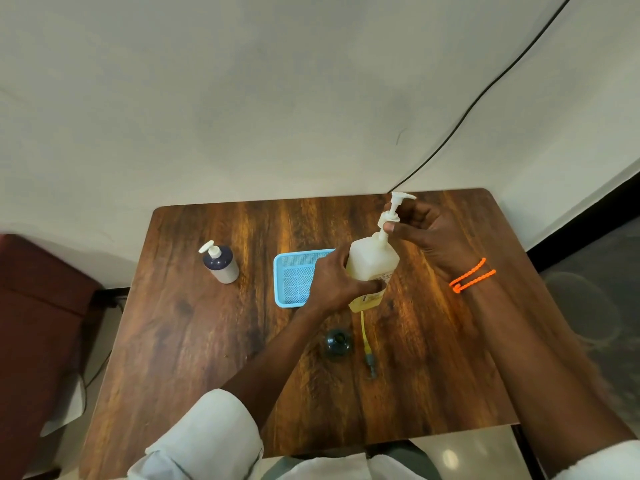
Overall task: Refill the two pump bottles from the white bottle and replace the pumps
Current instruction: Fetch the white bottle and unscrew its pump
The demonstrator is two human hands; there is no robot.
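My left hand (332, 282) grips the body of the white bottle (372, 261), which holds pale yellowish liquid and stands slightly tilted at the middle of the table. My right hand (426, 233) pinches the collar of that bottle's white pump (394, 211), which sits in its neck. A dark pump bottle (221, 264) with a white pump stands upright at the left. Another dark bottle (337, 342) stands near me with its neck uncovered. Beside it lies a loose pump (367, 344) with a yellow tube and a dark head.
A light blue plastic basket (289, 271) sits on the wooden table (194, 341) just behind my left hand. A black cable (485, 91) runs down the wall to the table's back edge. A dark red seat (38, 306) stands left of the table.
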